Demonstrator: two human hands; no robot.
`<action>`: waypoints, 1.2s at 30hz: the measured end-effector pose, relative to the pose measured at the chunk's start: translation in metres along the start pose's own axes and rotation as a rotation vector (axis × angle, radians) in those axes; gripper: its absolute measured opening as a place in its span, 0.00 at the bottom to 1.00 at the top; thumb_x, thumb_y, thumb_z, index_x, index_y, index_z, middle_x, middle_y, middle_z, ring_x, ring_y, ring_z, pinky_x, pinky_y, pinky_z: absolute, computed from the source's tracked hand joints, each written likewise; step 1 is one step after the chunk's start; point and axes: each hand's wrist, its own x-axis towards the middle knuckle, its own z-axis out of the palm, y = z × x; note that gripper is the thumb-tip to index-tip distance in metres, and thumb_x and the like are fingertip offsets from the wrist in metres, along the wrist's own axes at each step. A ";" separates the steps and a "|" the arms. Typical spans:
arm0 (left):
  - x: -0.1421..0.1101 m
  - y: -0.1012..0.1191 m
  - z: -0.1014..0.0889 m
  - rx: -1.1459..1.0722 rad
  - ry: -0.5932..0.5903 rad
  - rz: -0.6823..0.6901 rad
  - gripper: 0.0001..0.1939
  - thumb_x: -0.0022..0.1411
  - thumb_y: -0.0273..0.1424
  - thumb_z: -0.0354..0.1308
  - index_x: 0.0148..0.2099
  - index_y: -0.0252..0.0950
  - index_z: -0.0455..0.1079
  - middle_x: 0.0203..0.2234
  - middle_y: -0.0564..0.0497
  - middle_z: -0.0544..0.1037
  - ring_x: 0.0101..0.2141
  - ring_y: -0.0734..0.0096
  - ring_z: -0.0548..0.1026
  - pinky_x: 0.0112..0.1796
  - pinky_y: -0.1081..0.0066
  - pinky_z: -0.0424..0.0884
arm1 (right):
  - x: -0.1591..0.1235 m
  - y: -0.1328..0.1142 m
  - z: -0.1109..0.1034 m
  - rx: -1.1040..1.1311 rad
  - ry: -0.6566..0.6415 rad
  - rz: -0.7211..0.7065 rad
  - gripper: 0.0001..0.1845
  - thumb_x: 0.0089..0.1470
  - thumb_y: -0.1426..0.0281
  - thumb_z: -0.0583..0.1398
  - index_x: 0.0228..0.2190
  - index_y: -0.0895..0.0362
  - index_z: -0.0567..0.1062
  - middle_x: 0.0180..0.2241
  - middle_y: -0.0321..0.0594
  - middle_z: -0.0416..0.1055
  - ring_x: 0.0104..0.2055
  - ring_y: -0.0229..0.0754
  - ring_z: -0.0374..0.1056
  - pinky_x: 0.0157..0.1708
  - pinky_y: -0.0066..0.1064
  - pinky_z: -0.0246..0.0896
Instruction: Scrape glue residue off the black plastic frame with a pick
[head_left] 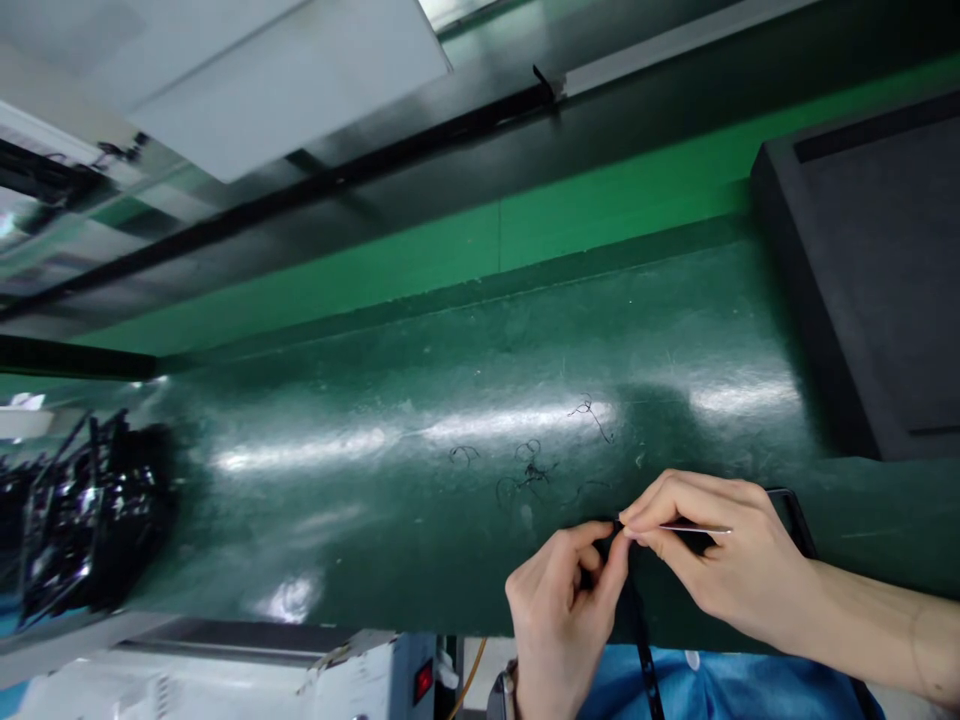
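Near the front edge of the green table, my left hand (566, 600) pinches a thin black frame-like part (643, 645) between thumb and forefinger. One strip of it hangs down over the table edge, and a dark bent edge (796, 520) shows behind my right wrist. My right hand (716, 545) is closed round a slim metal tool (697, 528), its tip hidden at the fingertips. Both hands meet at the same spot on the part. Thin black curled shavings (532, 475) lie on the table just beyond my hands.
A large dark grey tray-like block (885, 270) stands at the right. On the far left is a heap of shiny black parts (90, 510). The green table (360, 540) has a raised back edge. A white machine with a red switch (424, 681) sits below the front edge.
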 end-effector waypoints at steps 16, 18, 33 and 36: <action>0.001 -0.001 -0.001 0.010 -0.003 0.017 0.03 0.74 0.31 0.65 0.45 0.40 0.73 0.21 0.63 0.64 0.19 0.79 0.67 0.24 0.76 0.64 | 0.002 -0.001 -0.001 0.010 0.015 0.033 0.12 0.65 0.82 0.61 0.33 0.53 0.75 0.35 0.30 0.80 0.37 0.36 0.78 0.36 0.27 0.75; 0.001 0.000 -0.001 0.010 0.002 0.021 0.03 0.74 0.30 0.65 0.44 0.40 0.73 0.21 0.62 0.65 0.19 0.79 0.67 0.24 0.76 0.64 | 0.003 -0.001 0.000 0.008 0.019 0.026 0.12 0.65 0.82 0.61 0.34 0.53 0.75 0.35 0.31 0.80 0.37 0.36 0.78 0.36 0.26 0.75; 0.000 0.000 -0.002 0.005 -0.012 0.010 0.03 0.74 0.29 0.65 0.45 0.40 0.73 0.21 0.63 0.64 0.19 0.79 0.66 0.25 0.77 0.63 | 0.002 0.001 0.000 0.018 0.001 0.031 0.12 0.65 0.82 0.61 0.34 0.53 0.75 0.35 0.29 0.80 0.37 0.35 0.78 0.37 0.25 0.74; 0.000 0.000 -0.001 0.005 -0.006 0.013 0.03 0.74 0.29 0.65 0.45 0.40 0.73 0.21 0.63 0.64 0.19 0.80 0.65 0.24 0.77 0.62 | 0.002 0.000 0.000 0.021 0.015 0.049 0.12 0.66 0.82 0.61 0.34 0.53 0.75 0.36 0.29 0.80 0.38 0.35 0.78 0.38 0.25 0.74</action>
